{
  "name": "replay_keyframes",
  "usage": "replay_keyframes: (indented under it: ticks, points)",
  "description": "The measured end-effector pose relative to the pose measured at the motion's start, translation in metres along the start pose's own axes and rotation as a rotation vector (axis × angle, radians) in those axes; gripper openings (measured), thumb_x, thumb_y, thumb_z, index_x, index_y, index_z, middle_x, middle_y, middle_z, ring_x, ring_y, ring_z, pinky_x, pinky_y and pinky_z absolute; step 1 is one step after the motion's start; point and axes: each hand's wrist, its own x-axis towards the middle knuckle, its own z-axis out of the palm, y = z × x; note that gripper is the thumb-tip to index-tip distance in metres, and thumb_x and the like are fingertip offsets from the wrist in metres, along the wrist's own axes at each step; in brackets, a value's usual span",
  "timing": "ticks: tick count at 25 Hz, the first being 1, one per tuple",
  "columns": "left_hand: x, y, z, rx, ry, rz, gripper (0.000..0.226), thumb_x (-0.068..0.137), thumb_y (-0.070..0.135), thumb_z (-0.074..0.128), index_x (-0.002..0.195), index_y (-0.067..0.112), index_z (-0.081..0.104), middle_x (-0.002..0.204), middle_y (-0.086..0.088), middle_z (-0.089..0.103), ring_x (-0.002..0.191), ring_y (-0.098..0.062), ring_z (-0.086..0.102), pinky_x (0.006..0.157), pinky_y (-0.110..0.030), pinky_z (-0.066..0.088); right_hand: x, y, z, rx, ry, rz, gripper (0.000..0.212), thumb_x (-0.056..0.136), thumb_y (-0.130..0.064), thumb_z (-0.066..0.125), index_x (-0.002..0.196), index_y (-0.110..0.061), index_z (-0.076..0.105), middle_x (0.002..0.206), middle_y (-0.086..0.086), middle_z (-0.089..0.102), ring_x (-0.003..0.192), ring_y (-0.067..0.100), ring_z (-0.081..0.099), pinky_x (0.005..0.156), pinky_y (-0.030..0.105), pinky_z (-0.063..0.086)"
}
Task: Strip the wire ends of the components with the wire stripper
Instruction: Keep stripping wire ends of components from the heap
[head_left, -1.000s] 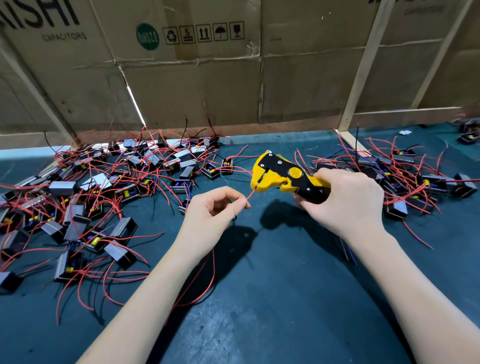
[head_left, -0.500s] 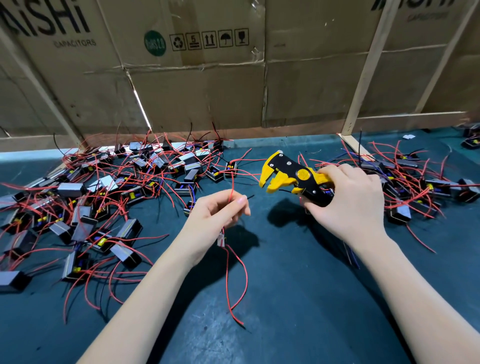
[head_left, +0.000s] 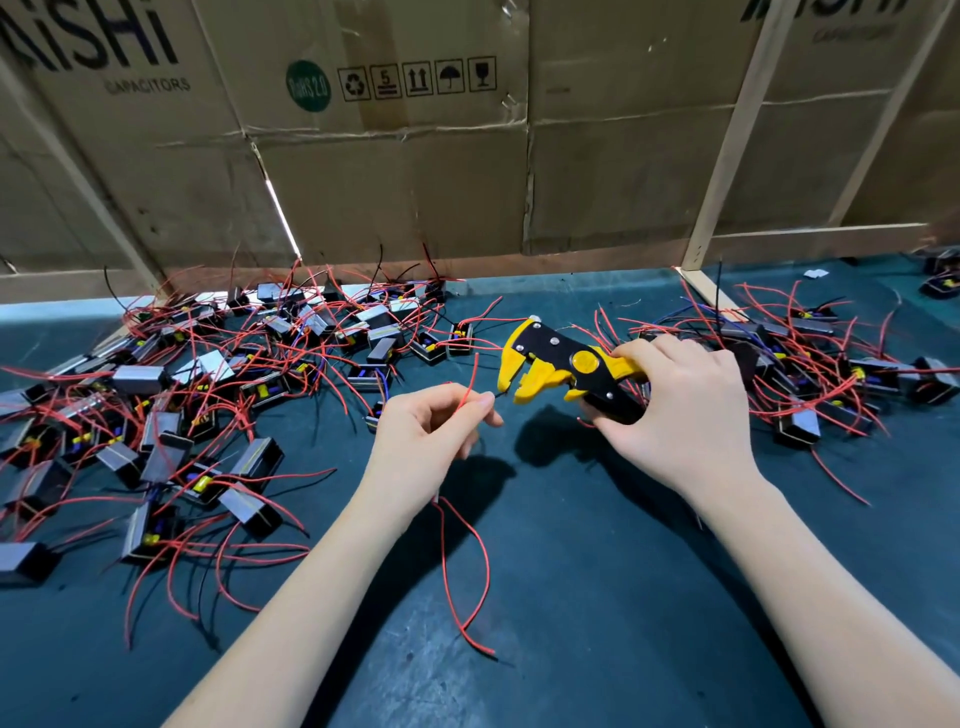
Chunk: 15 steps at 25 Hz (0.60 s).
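Note:
My right hand (head_left: 670, 410) grips the handles of a yellow and black wire stripper (head_left: 556, 366), whose jaws gape open and point left. My left hand (head_left: 431, 441) pinches a thin dark wire end between thumb and forefinger, its tip just short of the jaws. A red wire (head_left: 470, 379) of the same component loops up above my fingers. More red wires (head_left: 467, 571) hang below my palm and trail onto the dark green mat (head_left: 571, 597). The component's body is hidden behind my left hand.
A big heap of small black box components with red wires (head_left: 208, 395) covers the left of the mat. A second heap (head_left: 810, 364) lies at the right behind my right hand. Cardboard panels (head_left: 395, 182) and wooden slats (head_left: 727, 156) wall off the back.
The stripper's jaws were clamped on a red wire end, then opened and came off it. My left hand switched to a dark wire end and now holds it close to the open jaws.

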Motion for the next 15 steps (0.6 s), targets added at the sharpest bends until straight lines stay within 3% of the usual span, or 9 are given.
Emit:
replay_keyframes:
  ticks: [5, 10, 15]
  points:
    - [0.0011, -0.0030, -0.0008, 0.021, 0.026, 0.002, 0.026, 0.095, 0.017, 0.062, 0.072, 0.007, 0.071, 0.048, 0.009, 0.045, 0.046, -0.006, 0.038, 0.050, -0.012, 0.032, 0.0006, 0.0007, 0.0000, -0.006, 0.006, -0.010, 0.054, 0.068, -0.063, 0.056, 0.092, -0.016, 0.067, 0.086, 0.002, 0.065, 0.089, 0.030, 0.061, 0.075, 0.039, 0.038]
    - [-0.0009, -0.0045, 0.0023, 0.071, 0.005, 0.004, 0.027, 0.094, 0.018, 0.064, 0.069, 0.011, 0.072, 0.047, 0.009, 0.043, 0.046, -0.008, 0.038, 0.050, -0.012, 0.032, -0.0001, -0.0012, 0.0000, -0.005, -0.009, -0.019, 0.043, 0.068, -0.055, 0.066, 0.087, -0.016, 0.066, 0.079, 0.002, 0.063, 0.082, 0.031, 0.061, 0.072, 0.038, 0.036]
    - [-0.0013, -0.0011, 0.0019, 0.055, 0.010, -0.006, 0.027, 0.094, 0.016, 0.063, 0.069, 0.008, 0.070, 0.048, 0.008, 0.043, 0.045, -0.006, 0.037, 0.050, -0.011, 0.031, -0.0010, -0.0035, -0.0010, -0.009, -0.007, 0.048, 0.035, 0.065, -0.049, 0.079, 0.068, -0.018, 0.063, 0.062, 0.000, 0.062, 0.063, 0.031, 0.061, 0.056, 0.031, 0.037]
